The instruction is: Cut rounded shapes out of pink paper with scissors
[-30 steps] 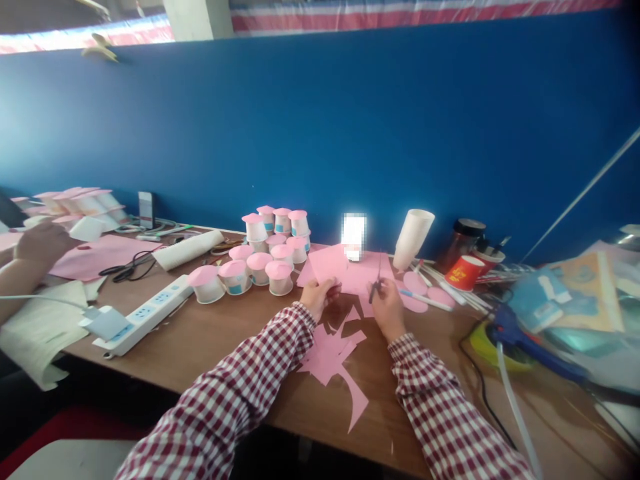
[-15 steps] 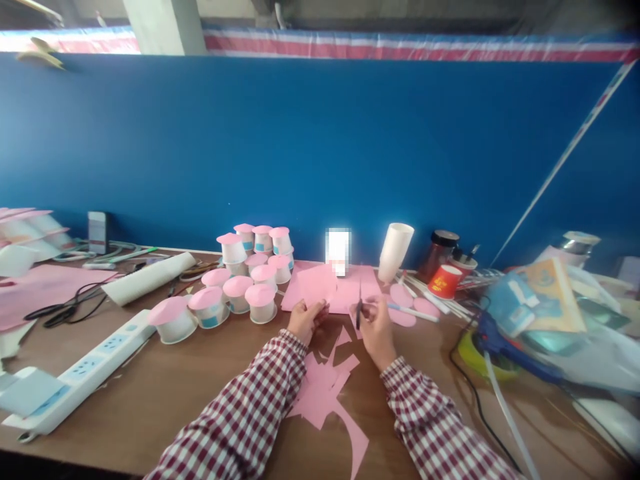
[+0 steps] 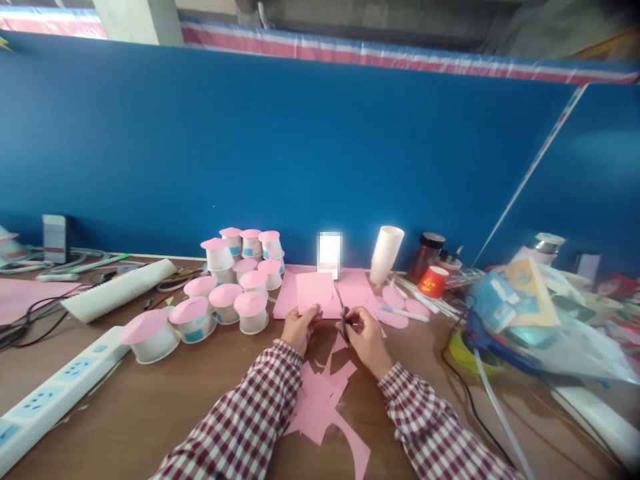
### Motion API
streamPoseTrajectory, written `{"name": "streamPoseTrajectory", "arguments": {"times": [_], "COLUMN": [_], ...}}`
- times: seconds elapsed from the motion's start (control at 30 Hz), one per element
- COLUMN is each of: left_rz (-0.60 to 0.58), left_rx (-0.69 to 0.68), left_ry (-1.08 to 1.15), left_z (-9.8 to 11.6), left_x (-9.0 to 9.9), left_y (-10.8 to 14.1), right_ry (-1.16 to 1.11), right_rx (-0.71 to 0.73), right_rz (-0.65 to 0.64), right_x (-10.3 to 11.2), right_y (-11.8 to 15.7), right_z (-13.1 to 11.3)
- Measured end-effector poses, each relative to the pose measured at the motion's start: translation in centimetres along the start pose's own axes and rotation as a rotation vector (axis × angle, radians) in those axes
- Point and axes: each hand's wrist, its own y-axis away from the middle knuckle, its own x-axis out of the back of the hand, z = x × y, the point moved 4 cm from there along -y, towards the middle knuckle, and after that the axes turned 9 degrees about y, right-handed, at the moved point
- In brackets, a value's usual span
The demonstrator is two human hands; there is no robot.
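Observation:
A piece of pink paper (image 3: 313, 293) is pinched in my left hand (image 3: 301, 328), upright over a flat pink stack (image 3: 360, 287). My right hand (image 3: 367, 337) is closed on dark-handled scissors (image 3: 344, 312), whose blades point up and to the left, at the right edge of the held paper. Pink offcuts (image 3: 320, 400) lie on the brown table between my forearms. To the left stand several white paper cups with pink discs on top (image 3: 251, 312). Loose pink rounds (image 3: 395, 317) lie right of the stack.
A power strip (image 3: 55, 393) and a sleeve of stacked cups (image 3: 120, 290) are on the left. On the right are an upright white cup stack (image 3: 386, 255), a red cup (image 3: 433, 281), a blue glue gun (image 3: 500, 350) and plastic bags (image 3: 540, 307). A blue partition (image 3: 320, 147) stands behind.
The scissors have come left to the held paper, with the blades now beside it. My left hand has turned the paper so more of its face shows. The view has shifted to the right.

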Motion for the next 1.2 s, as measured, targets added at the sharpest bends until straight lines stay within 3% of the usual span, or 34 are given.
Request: {"name": "streamPoseTrajectory", "arguments": {"times": [0.33,0.77,1.0,1.2], "left_rz": [0.008,0.02,0.036,0.033], "left_rx": [0.077,0.111,0.118,0.114], "left_ry": [0.121,0.119,0.11,0.099], "left_z": [0.3,0.1,0.0,-0.1], "left_x": [0.3,0.4,0.3,0.3], "left_y": [-0.9,-1.0,-0.8,-0.6], "right_ry": [0.068,0.121,0.022,-0.005], "right_rx": [-0.001,0.003,-0.027,-0.043], "right_rz": [-0.001,-0.046,-0.096,-0.056], "right_x": [0.1,-0.2,-0.6,-0.6], "right_y": [0.4,0.4,0.4,0.5], "right_z": [-0.6,-0.2,0.3,0.3]}}
